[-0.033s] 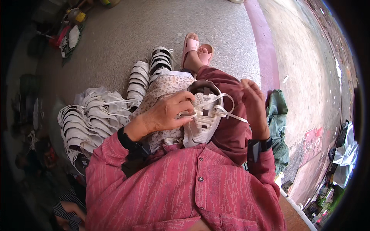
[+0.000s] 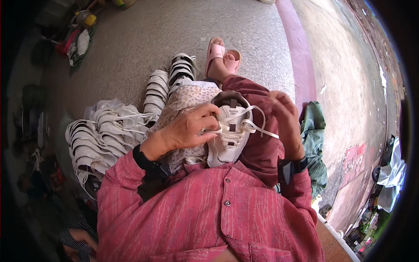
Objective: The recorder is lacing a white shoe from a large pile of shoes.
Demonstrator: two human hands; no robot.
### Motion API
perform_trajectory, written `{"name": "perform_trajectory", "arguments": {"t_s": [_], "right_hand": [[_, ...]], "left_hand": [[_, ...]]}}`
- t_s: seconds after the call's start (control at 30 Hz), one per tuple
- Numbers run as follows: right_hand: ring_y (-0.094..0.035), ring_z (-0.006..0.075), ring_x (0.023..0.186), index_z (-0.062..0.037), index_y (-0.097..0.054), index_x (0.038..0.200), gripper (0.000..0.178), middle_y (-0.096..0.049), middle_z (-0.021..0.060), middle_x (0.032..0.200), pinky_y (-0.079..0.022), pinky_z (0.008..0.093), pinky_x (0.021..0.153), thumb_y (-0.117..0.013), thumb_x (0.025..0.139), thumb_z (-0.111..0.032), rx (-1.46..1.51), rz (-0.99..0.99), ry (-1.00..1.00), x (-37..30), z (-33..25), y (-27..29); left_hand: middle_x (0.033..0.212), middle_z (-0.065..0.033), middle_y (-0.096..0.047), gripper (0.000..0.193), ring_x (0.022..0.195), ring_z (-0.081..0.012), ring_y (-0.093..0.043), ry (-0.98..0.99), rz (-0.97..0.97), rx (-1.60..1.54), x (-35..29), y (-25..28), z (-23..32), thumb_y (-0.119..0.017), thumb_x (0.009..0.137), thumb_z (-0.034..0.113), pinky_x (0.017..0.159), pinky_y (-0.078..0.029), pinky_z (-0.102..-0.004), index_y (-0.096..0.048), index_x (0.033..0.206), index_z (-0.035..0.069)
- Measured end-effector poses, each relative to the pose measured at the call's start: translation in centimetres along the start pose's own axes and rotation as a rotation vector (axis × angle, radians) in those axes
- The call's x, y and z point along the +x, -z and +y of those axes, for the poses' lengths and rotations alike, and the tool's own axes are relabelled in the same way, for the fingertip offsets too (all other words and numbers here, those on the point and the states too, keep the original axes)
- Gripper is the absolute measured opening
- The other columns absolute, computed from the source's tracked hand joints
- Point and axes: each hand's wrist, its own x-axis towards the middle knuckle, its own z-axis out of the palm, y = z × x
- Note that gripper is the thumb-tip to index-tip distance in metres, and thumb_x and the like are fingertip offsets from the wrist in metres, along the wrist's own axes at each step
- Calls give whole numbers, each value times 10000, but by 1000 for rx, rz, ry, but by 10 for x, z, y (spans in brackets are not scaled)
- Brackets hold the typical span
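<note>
A white laced shoe upper (image 2: 226,147) with a dark brown collar lining lies on my lap, its collar away from me. My left hand (image 2: 190,126) is closed on its left edge by the eyelets, thumb and fingers gripping there. From the right side of the upper, the white lace (image 2: 264,121) loops out loosely, and its end reaches towards my right hand (image 2: 286,120). That hand hovers to the right of the upper above my thigh, fingers bent and somewhat apart, slightly blurred. I see nothing between them.
Stacks of nested white shoe uppers (image 2: 109,126) lie at my left, with two more rolls (image 2: 156,92) past the floral cloth (image 2: 174,113) on my left thigh. A green cloth or bag (image 2: 314,148) sits at the right. My pink slippers (image 2: 215,50) rest ahead on the speckled floor.
My right hand has shifted slightly left and down towards the upper, its fingers spreading a little. The left hand and the upper have stayed in place.
</note>
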Motion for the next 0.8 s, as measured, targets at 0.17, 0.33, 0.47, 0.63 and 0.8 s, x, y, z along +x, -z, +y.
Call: {"name": "perform_trajectory", "arguments": {"t_s": [0.17,0.33,0.47,0.63,0.8], "right_hand": [[-608,118,795,-43,-639,1107,186,-643,26,901,-470,234,720,-621,922,-65,-289,-204,8,-11,-3,-21],[-626,253,798,-71,-640,956,121,-613,67,980,-493,357,680,-672,855,-129,-981,-359,472,-8,-9,-48],[-631,297,845,-73,-580,840,119,-604,78,943,-496,403,679,-666,828,-155,-1225,-393,538,0,-4,-53],[-623,314,809,-72,-590,886,106,-607,95,901,-491,401,671,-663,835,-131,-1288,-162,614,11,-2,-44],[-626,298,797,-56,-586,949,132,-610,90,908,-492,390,676,-660,870,-131,-1264,-47,639,10,5,-24]], "left_hand": [[1158,-112,-564,158,921,-268,-588,68,-55,-20,3,-3,3,-744,746,95,825,-479,-344,-599,782,45],[1155,-83,-566,151,1087,-272,-511,23,-53,34,11,7,5,-731,746,144,999,-363,-393,-606,728,60],[1146,-52,-560,128,1149,-247,-444,179,-227,-332,8,18,-12,-731,723,162,1045,-291,-391,-638,715,75],[1129,-35,-559,131,1101,-216,-454,250,-305,-464,8,21,-17,-774,704,189,1038,-275,-375,-704,735,82],[1070,-13,-561,169,1089,-212,-444,235,-326,-379,15,17,-20,-753,750,269,1012,-304,-365,-733,764,102]]}}
